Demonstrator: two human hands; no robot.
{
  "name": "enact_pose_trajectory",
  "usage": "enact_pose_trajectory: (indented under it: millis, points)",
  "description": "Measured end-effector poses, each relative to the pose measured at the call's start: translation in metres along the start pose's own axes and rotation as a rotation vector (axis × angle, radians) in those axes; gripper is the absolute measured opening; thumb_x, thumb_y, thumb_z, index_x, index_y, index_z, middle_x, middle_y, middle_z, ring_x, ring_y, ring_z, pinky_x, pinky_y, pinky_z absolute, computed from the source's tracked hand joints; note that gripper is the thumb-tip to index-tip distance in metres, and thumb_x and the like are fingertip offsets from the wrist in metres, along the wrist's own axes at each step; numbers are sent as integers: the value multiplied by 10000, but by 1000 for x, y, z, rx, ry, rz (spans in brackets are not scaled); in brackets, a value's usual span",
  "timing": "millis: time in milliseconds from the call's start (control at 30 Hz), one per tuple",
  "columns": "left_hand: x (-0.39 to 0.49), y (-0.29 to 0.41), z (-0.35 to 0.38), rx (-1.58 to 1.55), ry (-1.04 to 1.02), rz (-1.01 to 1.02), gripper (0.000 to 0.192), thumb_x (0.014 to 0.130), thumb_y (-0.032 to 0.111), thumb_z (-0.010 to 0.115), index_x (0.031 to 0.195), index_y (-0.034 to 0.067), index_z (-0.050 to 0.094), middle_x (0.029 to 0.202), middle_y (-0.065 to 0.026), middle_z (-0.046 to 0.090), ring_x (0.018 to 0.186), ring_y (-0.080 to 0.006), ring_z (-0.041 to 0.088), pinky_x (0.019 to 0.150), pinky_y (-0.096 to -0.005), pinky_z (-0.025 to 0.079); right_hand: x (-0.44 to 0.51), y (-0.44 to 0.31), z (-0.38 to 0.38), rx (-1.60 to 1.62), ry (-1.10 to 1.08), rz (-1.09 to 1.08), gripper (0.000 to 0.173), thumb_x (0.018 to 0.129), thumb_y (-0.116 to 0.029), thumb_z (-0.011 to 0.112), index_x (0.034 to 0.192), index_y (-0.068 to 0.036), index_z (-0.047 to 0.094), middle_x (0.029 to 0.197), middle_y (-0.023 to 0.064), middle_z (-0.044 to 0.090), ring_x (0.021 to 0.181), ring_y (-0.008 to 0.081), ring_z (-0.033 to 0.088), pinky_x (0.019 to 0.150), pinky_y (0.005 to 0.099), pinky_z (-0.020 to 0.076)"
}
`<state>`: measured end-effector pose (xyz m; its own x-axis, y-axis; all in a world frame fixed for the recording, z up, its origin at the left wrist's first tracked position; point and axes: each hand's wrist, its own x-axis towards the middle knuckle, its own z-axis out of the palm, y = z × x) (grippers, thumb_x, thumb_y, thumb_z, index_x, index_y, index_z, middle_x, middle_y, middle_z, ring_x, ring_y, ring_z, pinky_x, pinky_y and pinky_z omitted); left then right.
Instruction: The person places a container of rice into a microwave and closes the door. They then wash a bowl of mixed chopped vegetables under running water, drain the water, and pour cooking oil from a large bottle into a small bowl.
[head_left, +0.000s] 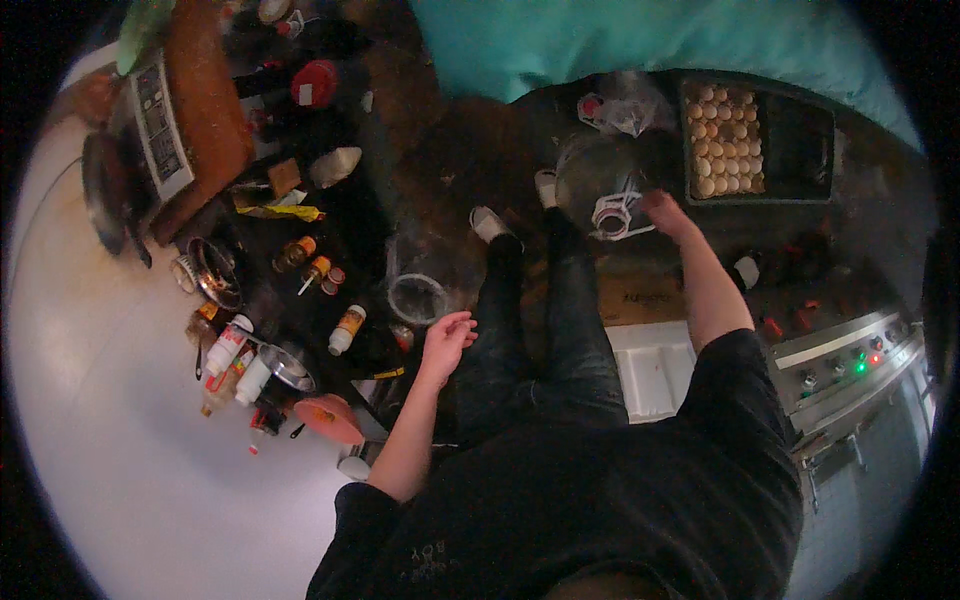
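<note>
My left hand (448, 343) hangs in front of my left thigh with loosely bent fingers and nothing visible in it. Close by is a clear plastic container with a whitish round rim (418, 298). My right hand (665, 212) reaches forward, blurred, at the side of a white plastic piece with a ring and straps (613, 217). Its fingers are hard to make out, so I cannot tell whether they grip that piece. Behind it shows a large clear round tub (589, 161). To the right of it, a dark crate (795, 199) holds a tray of eggs (724, 142).
Bottles (347, 330), pans (215, 271) and a pink bowl (328, 418) crowd the left. A cardboard box (637, 298) and a white foam box (652, 371) sit by my right leg. A steel appliance with knobs and lit lamps (840, 367) stands at right. Teal fabric (637, 37) spans the top.
</note>
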<state>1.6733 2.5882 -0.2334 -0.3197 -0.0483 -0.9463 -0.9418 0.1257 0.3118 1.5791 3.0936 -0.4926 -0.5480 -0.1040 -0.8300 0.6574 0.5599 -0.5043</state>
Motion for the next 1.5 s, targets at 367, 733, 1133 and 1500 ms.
enact_pose_trajectory:
  millis: [367,733,1133,1500]
  points:
    - [9,36,32,-31,-95,99,286,1025,162,555,1259,6,605,1145,-103,679,956,-165,661,821,-292,543,-37,-71,74,16,54,134,391,952,-322,619,1153,12,651,1051,205,709,1009,302,687,850,415,515]
    - [-27,83,63,4,-97,405,353,1000,190,570,1269,-35,606,1099,-127,713,983,-184,671,881,-302,512,-221,-249,182,613,-150,-226,412,908,29,558,1314,23,486,1145,127,653,1077,188,638,942,321,495]
    - [-190,111,-3,250,620,756,382,877,238,699,1153,-23,658,1097,-183,682,997,-361,595,951,-450,438,-325,-397,206,679,-679,-724,560,909,72,575,1428,-10,380,1339,107,532,1249,194,532,1064,346,432]
    - [-312,101,-110,-678,698,827,184,1043,204,529,977,32,535,689,52,464,550,-22,404,487,-206,334,-289,-462,161,3,-353,-732,348,914,-80,658,1252,-1,635,1165,83,678,1079,160,628,965,310,493]
